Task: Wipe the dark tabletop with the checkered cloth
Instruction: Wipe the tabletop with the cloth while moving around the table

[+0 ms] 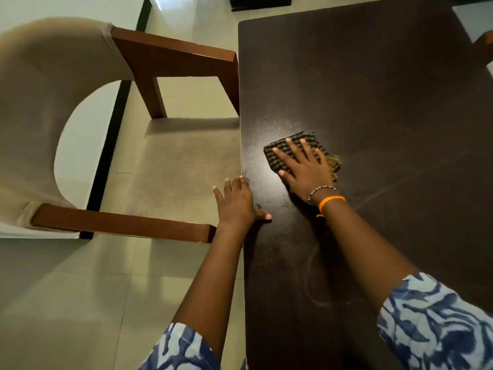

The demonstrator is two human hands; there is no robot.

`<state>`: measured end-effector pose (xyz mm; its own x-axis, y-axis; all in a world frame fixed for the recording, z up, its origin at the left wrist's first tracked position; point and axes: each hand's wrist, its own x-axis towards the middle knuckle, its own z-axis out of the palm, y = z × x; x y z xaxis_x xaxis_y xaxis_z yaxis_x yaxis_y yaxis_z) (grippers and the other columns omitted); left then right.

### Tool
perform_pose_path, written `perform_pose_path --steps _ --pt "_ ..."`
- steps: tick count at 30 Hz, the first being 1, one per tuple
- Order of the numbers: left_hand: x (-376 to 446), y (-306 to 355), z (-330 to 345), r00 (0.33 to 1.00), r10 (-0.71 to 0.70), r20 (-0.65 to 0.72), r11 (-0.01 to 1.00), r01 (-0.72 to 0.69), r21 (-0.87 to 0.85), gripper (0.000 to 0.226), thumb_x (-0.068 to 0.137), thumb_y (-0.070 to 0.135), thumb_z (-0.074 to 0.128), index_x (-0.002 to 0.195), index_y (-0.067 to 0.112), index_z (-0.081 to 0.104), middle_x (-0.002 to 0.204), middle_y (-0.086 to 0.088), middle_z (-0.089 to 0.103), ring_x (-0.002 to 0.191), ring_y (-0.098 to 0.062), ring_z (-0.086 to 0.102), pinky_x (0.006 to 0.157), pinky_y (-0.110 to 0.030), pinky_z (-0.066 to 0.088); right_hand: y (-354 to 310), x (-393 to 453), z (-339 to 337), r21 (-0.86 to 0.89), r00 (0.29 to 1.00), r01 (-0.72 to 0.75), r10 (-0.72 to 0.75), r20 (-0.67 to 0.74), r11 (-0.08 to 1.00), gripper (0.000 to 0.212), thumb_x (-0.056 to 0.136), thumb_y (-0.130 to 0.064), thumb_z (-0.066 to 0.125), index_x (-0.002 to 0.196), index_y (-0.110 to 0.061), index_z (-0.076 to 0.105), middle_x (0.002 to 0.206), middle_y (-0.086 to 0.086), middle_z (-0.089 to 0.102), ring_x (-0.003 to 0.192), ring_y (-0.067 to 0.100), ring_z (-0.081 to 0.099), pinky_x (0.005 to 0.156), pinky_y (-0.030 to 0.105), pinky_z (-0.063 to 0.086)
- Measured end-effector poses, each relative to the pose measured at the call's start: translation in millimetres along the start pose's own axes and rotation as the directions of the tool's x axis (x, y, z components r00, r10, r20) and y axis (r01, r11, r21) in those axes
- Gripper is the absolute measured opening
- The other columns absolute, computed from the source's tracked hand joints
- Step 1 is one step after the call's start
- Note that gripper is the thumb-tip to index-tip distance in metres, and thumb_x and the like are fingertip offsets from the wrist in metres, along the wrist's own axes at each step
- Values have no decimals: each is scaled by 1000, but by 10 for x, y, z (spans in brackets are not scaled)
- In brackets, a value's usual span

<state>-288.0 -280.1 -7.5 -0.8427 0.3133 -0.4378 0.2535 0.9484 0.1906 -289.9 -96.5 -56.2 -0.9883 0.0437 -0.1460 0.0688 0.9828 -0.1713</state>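
Note:
The dark tabletop (373,89) fills the right side of the head view, dusty with pale wipe streaks. A folded black-and-tan checkered cloth (306,141) lies flat near the table's left edge. My right hand (304,166) presses down on it with straight, spread fingers, covering most of the cloth. My left hand (236,202) rests flat on the table's left edge, its thumb on the top and its fingers reaching out past the edge. It holds nothing.
A beige upholstered armchair (53,89) with brown wooden arms (170,56) stands close against the table's left side. Pale floor tiles (80,303) lie below. Another brown chair part (486,48) shows at the right edge.

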Motion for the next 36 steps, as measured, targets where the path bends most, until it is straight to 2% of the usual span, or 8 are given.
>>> perform_pose_path --steps 3,7,13,20,24,27,32,36 --pt "7 232 43 994 97 -47 993 -93 79 117 69 59 67 149 8 -1 158 -11 2 145 -34 -9 112 -58 -8 512 -137 -108 13 985 -171 171 -27 985 55 95 -45 37 145 -44 15 159 -6 9 147 23 6 113 49 14" --pt "41 580 93 978 207 -16 971 -204 125 115 71 55 69 149 8 -2 158 -10 0 143 -36 -18 108 -60 -14 1107 -372 -225 65 911 -409 411 -23 910 55 96 -43 37 146 -42 15 160 -6 8 147 25 4 114 51 11" --pt "56 760 116 979 199 38 958 -202 202 105 79 37 69 149 8 -4 158 -12 -4 141 -41 -21 105 -65 -12 965 -394 -196 110 817 -570 576 -29 814 54 97 -41 34 147 -41 12 160 -3 3 147 27 -1 113 54 6" --pt "87 877 126 983 180 41 960 -184 209 93 87 16 60 147 4 -10 158 -13 -9 140 -40 -22 106 -63 -13 205 -232 -14 87 937 -341 346 -48 936 56 95 -41 37 146 -42 14 160 -1 4 147 28 -1 112 56 5" --pt "111 1019 118 984 164 71 956 -176 234 92 87 18 58 147 4 -9 157 -13 -11 140 -38 -24 106 -61 -16 307 -245 -22 54 983 -180 182 -26 982 56 94 -45 35 146 -43 14 160 -3 3 147 26 0 113 54 7" --pt "91 1209 154 984 154 87 974 -166 152 90 87 21 58 148 4 -7 157 -13 -12 140 -36 -25 106 -60 -17 538 -337 -50 34 995 -90 91 -28 995 55 94 -47 34 145 -45 14 160 -5 4 147 25 1 114 51 9" --pt "110 1727 230 973 209 98 966 -221 133 124 72 45 73 145 1 -17 155 -15 -20 139 -35 -28 103 -59 -20 1168 -565 -146 70 972 -217 222 -75 974 56 93 -42 39 145 -43 19 159 -5 11 147 24 7 113 50 12" --pt "140 2115 334 957 279 81 946 -288 145 127 70 53 72 144 0 -17 156 -16 -18 140 -36 -26 104 -60 -19 1931 -805 -247 65 918 -381 386 -89 922 57 93 -41 41 145 -42 19 159 -6 12 146 25 9 112 51 15"
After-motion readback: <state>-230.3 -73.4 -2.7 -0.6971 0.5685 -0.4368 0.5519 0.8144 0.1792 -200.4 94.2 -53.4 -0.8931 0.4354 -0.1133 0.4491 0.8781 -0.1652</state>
